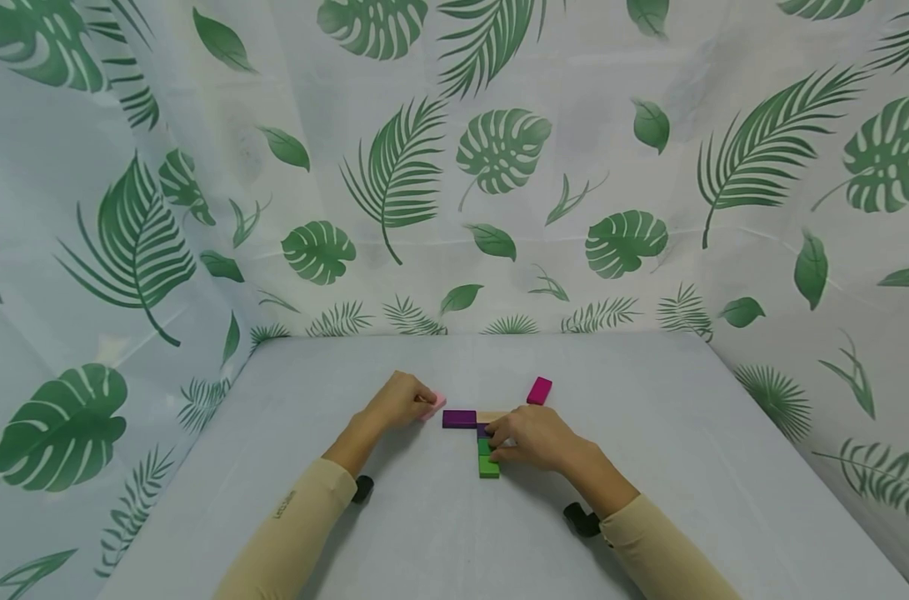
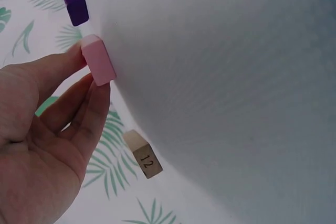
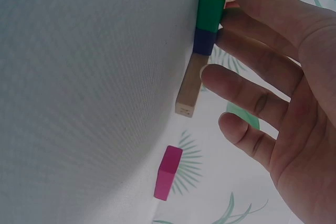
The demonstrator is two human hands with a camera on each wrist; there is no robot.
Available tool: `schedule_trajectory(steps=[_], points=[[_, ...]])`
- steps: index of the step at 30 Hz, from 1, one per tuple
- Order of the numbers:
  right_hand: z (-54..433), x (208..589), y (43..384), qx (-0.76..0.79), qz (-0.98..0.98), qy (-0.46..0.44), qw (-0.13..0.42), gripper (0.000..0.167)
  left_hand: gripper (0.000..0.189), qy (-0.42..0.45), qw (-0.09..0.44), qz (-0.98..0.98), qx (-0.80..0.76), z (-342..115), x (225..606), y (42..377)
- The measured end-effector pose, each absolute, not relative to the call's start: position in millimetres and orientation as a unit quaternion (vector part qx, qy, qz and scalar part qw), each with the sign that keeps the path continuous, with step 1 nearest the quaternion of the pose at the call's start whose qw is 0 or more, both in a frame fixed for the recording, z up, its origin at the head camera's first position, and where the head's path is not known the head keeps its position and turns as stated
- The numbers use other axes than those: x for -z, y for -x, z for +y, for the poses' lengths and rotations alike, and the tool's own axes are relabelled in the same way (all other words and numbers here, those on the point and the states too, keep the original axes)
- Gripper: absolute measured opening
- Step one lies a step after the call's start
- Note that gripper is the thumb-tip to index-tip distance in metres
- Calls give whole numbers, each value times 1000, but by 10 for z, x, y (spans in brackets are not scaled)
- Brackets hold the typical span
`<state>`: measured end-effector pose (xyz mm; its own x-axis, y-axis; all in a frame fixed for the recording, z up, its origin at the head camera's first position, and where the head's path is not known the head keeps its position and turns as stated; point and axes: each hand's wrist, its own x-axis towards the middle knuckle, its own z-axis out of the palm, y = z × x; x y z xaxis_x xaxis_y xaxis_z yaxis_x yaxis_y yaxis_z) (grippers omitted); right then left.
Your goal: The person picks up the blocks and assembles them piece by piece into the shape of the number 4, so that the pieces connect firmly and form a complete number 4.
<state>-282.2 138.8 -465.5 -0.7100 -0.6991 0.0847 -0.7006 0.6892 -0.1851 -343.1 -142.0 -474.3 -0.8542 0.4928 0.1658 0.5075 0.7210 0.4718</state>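
Observation:
My left hand [image 1: 399, 400] pinches a pink block [image 2: 100, 60] between thumb and fingertips, just left of a purple block [image 1: 459, 419]. My right hand [image 1: 536, 435] lies beside a short column of blocks, its fingers loosely extended. From far to near these are dark blue [image 3: 205, 41], dark green [image 3: 210, 13] and light green [image 1: 488, 468]. The thumb is at the light green block, and other fingertips are near the dark green and dark blue ones. At the column's far end, a plain wooden block [image 1: 499, 416] lies crosswise, beside the purple one.
A magenta block [image 1: 540, 391] lies beyond the right hand. In the left wrist view, a wooden block marked 12 [image 2: 144, 156] stands past the left fingers. The white table [image 1: 619, 375] meets leaf-patterned curtains [image 1: 544, 275] at its back and sides.

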Motion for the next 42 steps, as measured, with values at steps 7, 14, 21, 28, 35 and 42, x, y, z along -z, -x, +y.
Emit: schedule_trajectory(steps=[7, 14, 21, 28, 35, 42], points=[[1389, 4645, 2809, -102, -918, -382, 6, 27, 11, 277, 3, -925, 262, -1413, 4731, 3428], [1391, 4645, 2799, -102, -917, -385, 6, 27, 12, 261, -6, -928, 265, -1399, 4735, 3413], [1389, 4648, 2806, -106, -917, -385, 5, 26, 8, 266, 11, -932, 246, -1387, 4752, 3422], [1388, 4659, 2816, -105, -918, -383, 5, 27, 14, 275, 35, -936, 215, -1363, 4777, 3420], [1384, 4650, 2820, -103, -920, -378, 1, 28, 17, 266, 25, -941, 207, -1340, 4758, 3410], [1382, 4654, 2816, -101, -919, -380, 3, 28, 13, 249, 11, -944, 217, -1324, 4739, 3391]])
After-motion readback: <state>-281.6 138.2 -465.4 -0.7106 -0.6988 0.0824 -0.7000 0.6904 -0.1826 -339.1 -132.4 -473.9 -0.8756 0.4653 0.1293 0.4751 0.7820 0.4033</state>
